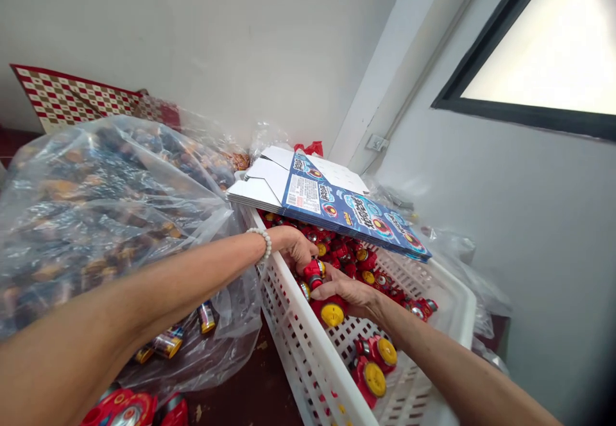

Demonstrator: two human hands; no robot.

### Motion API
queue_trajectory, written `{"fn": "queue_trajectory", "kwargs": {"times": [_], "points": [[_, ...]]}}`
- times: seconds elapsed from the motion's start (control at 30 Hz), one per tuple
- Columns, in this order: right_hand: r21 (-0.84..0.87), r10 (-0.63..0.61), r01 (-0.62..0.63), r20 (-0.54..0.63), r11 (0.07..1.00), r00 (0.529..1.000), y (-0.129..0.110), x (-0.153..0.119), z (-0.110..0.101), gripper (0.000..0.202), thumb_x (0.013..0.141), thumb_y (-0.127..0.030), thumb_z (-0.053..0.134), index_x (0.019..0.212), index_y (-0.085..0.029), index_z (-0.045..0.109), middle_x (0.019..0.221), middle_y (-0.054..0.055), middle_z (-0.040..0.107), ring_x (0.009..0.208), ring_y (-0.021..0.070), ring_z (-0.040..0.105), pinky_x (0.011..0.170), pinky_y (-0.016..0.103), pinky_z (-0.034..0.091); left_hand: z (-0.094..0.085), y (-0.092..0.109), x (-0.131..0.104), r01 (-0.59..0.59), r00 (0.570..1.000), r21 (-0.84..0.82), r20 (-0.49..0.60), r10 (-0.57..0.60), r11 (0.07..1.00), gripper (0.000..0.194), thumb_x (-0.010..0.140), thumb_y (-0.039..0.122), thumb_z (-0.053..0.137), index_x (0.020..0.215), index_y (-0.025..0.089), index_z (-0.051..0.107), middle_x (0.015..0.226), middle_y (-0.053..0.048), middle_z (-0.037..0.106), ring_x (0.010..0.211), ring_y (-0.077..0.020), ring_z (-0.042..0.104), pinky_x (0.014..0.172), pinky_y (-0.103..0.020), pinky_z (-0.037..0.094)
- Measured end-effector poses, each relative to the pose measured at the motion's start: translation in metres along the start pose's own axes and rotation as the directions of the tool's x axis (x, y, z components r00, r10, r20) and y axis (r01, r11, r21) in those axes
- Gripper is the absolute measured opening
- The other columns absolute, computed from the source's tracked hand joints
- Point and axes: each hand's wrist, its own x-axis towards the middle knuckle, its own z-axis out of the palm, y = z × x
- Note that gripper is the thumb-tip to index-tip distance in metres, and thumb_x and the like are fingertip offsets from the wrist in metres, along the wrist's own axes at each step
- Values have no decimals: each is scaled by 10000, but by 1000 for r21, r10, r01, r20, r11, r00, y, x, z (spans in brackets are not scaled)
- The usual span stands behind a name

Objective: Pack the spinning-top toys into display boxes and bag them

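Note:
Both my hands reach into a white plastic basket (289,285) of red toy parts with round yellow discs. My right hand (350,290) is closed on a small red toy part (314,272), its thumb and fingers around it. Right beside it, my left hand (297,246), with a beaded bracelet (264,241) at the wrist, curls its fingers down by the same part; whatever they hold is hidden. Under my right hand lies a red piece with a yellow disc (332,314). Two more such pieces (374,379) rest nearer the front, against the basket's side.
Flat printed blue cardboard boxes (332,201) lie stacked across the basket's far part. To the left, a large clear plastic bag (120,188) is full of small parts. Red toys (128,407) sit at the lower left. A wall stands behind.

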Motion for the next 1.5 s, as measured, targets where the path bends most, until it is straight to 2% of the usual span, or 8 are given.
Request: {"fn": "queue_trajectory", "kwargs": {"times": [0.2, 0.5, 0.63, 0.83, 1.0, 1.13, 1.3, 1.5], "points": [[39, -148, 147, 19, 988, 989, -32, -20, -5, 692, 578, -199, 746, 1177, -239, 403, 954, 2, 622, 689, 155, 627, 632, 289, 530, 1, 33, -20, 126, 965, 136, 214, -153, 983, 249, 721, 66, 675, 950, 143, 616, 752, 7, 615, 693, -179, 632, 614, -293, 526], [-135, -437, 438, 35, 889, 899, -83, -66, 79, 885, 649, -188, 756, 1397, -297, 296, 1196, 42, 570, 1040, 232, 596, 840, 351, 524, -13, 73, -136, -364, 929, 130, -15, 369, 922, 625, 540, -6, 462, 1116, 211, 568, 833, -12, 607, 766, -186, 581, 746, -307, 480], [-344, -492, 507, 138, 790, 860, -58, -78, 143, 971, 692, -178, 740, 1466, -345, 178, 1265, 55, 518, 997, 218, 602, 814, 338, 530, -17, 48, -232, -381, 899, 206, -145, 413, 901, 660, 598, 8, 496, 1215, 232, 565, 1033, -36, 613, 1011, -243, 559, 936, -330, 432], [-633, -352, 504, 360, 588, 864, 54, -62, 222, 1009, 666, -152, 673, 1501, -295, 125, 1281, 123, 517, 1088, 336, 542, 866, 489, 487, 20, -46, -358, 17, 947, -492, -271, -172, 870, 690, 550, 112, 710, 1203, 283, 565, 912, -46, 650, 883, -278, 631, 773, -368, 520], [-711, -349, 630, 531, 312, 772, 80, -33, 288, 1027, 639, -249, 769, 1494, -234, 201, 1228, 141, 550, 1095, 354, 494, 908, 534, 434, 28, -90, -407, -159, 660, -463, -707, -255, 872, 524, 621, 291, 794, 1086, 248, 555, 934, -32, 650, 865, -210, 622, 777, -301, 507], [-633, -531, 737, 552, 235, 643, 59, -2, 302, 669, 747, -430, 721, 1326, -200, 477, 1191, 117, 589, 1072, 295, 522, 932, 440, 426, 14, -97, -431, -232, 506, -434, -818, -273, 870, 488, 641, 275, 796, 1038, 257, 512, 916, 7, 647, 820, -161, 605, 732, -245, 488], [-935, -503, 233, 71, 267, 862, 54, 60, 261, 190, 934, -316, 458, 960, -188, 596, 1028, 126, 631, 1016, 276, 564, 914, 391, 417, 9, -115, -459, -371, 327, -435, -888, -322, 821, 518, 579, 213, 813, 986, 241, 494, 863, 29, 634, 713, -119, 584, 649, -210, 449], [-965, -349, 142, 58, 219, 935, 71, 83, 257, 327, 860, -157, 492, 1186, -134, 489, 1174, 174, 571, 1083, 281, 565, 901, 361, 413, 20, -119, -480, -329, 287, -336, -926, -246, 883, 516, 550, 221, 833, 942, 225, 498, 872, 30, 640, 745, -121, 586, 667, -207, 448]]}}
